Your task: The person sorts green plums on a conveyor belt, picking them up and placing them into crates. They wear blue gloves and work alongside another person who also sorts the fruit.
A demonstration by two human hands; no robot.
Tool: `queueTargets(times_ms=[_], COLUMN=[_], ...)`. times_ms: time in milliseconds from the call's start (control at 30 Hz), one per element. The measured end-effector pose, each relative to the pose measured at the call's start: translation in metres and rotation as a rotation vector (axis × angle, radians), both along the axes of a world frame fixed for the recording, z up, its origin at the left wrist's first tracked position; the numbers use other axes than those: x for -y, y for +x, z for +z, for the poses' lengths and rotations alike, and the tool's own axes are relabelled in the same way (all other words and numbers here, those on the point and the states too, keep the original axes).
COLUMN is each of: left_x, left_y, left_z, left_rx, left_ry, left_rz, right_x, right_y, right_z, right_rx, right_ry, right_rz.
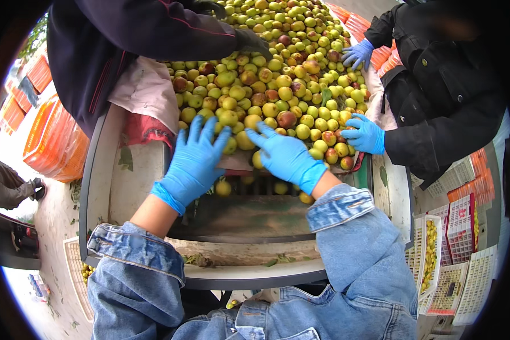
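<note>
A large heap of small round green fruit, likely jujubes, some with red-brown patches, covers a cloth-lined sorting table in front of me. My left hand, in a blue glove, rests spread at the near edge of the heap, its fingertips touching fruit. Opposite it, my right hand, also gloved in blue, leans over the front fruit with two fingers stretched forward. Its palm side is hidden. Below my hands, several loose fruit lie by a slatted gap above a dark chute.
A co-worker's blue-gloved hands touch the heap's right side. Another person's dark-gloved hand reaches over from the left. Orange baskets stand at left, white crates at lower right. The machine's pale rim runs before me.
</note>
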State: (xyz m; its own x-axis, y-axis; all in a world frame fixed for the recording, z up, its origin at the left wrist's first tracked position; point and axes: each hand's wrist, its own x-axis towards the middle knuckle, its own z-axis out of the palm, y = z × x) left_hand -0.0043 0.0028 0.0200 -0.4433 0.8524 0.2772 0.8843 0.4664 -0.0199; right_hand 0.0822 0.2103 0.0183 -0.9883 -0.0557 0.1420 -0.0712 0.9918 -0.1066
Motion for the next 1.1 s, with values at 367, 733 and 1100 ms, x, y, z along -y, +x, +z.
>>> queueTargets(times_ms=[367, 733, 1100], left_x=[0.005, 0.01, -0.001], left_y=[-0.008, 0.01, 0.01], left_z=[-0.008, 0.0, 0.016], left_rx=[0.018, 0.298, 0.216], left_ry=[-0.027, -0.072, 0.037], left_rz=[-0.028, -0.346, -0.097], right_x=[-0.064, -0.053, -0.057], right_y=[0.027, 0.05, 0.053], right_z=[0.021, 0.035, 0.023], right_rx=[-0.243, 0.204, 0.012], right_ry=[0.112, 0.132, 0.152], right_rz=[0.013, -0.077, 0.008])
